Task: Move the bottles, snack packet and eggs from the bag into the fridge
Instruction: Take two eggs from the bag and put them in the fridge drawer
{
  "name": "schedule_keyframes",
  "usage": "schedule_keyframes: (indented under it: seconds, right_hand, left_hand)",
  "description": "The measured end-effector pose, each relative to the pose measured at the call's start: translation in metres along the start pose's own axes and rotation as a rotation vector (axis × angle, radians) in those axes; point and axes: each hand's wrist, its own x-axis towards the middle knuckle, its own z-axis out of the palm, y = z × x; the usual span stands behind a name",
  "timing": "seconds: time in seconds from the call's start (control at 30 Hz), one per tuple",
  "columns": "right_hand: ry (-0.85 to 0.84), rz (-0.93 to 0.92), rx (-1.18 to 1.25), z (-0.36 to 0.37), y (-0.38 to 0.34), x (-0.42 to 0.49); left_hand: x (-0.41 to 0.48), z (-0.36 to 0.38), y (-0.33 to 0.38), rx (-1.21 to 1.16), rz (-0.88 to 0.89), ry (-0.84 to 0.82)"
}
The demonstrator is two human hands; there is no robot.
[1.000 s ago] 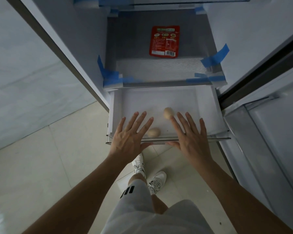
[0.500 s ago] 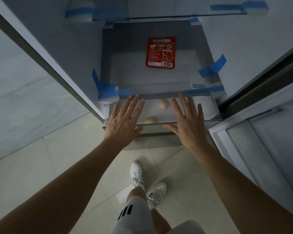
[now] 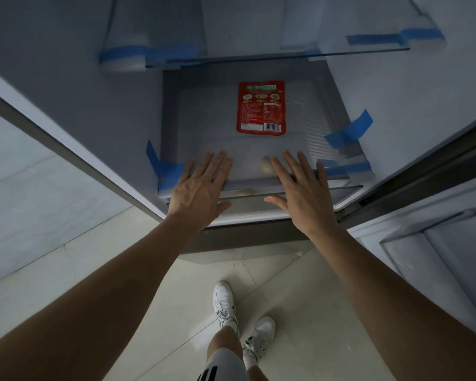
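Note:
A red snack packet (image 3: 260, 108) lies flat on the translucent shelf (image 3: 198, 114) above the bottom fridge drawer (image 3: 341, 192). Two eggs rest in that drawer: one egg (image 3: 266, 164) shows dimly through the shelf, the other egg (image 3: 244, 192) sits near the drawer's front rim. My left hand (image 3: 201, 188) is flat with fingers spread against the drawer front on the left. Flat and spread too, my right hand (image 3: 302, 188) rests on the drawer front to the right. Neither hand holds anything. No bottles or bag are in view.
Blue tape strips (image 3: 349, 130) hold the shelf and drawer edges. A glass shelf (image 3: 286, 55) sits higher up. The open fridge door (image 3: 434, 243) stands at right, a pale wall (image 3: 25, 188) at left. My feet in white shoes (image 3: 226, 303) stand on the tiled floor.
The drawer has slid in under the shelf, from wide open to nearly closed, with both flat hands moving forward along with it. The eggs are now mostly covered by the shelf.

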Motion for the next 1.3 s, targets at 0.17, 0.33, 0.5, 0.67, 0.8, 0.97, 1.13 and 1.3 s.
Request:
schedule_keyframes:
  seconds: [0.17,0.33,0.5,0.67,0.8,0.97,1.13,1.3]
  right_hand:
    - [0.009,0.017,0.015,0.001,0.002,0.016]
    - [0.007,0.014,-0.004,0.001,0.003,0.018]
    - [-0.009,0.016,-0.001,-0.001,0.002,0.019]
    - [-0.117,0.025,0.041,-0.021,-0.002,0.021]
    - [-0.131,0.029,0.092,-0.06,-0.012,0.017]
    - [0.056,0.006,0.149,-0.127,-0.028,0.003]
    - [0.194,0.034,0.101,-0.187,-0.03,-0.015]
    - [0.306,0.153,0.069,-0.232,-0.027,-0.04]
  left_hand:
    - [0.013,0.001,-0.008,-0.053,-0.009,0.023]
    - [0.016,0.005,-0.01,-0.03,-0.01,0.024]
    - [0.017,0.004,-0.01,-0.012,-0.019,-0.005]
    - [0.012,-0.013,-0.002,-0.071,-0.043,-0.07]
    - [-0.009,-0.047,0.011,-0.169,-0.073,0.015]
    - [-0.041,-0.109,0.026,-0.249,-0.076,0.205]
    - [-0.062,-0.16,0.032,-0.251,-0.022,0.416]
    - [-0.061,-0.195,0.028,-0.287,0.059,0.509]
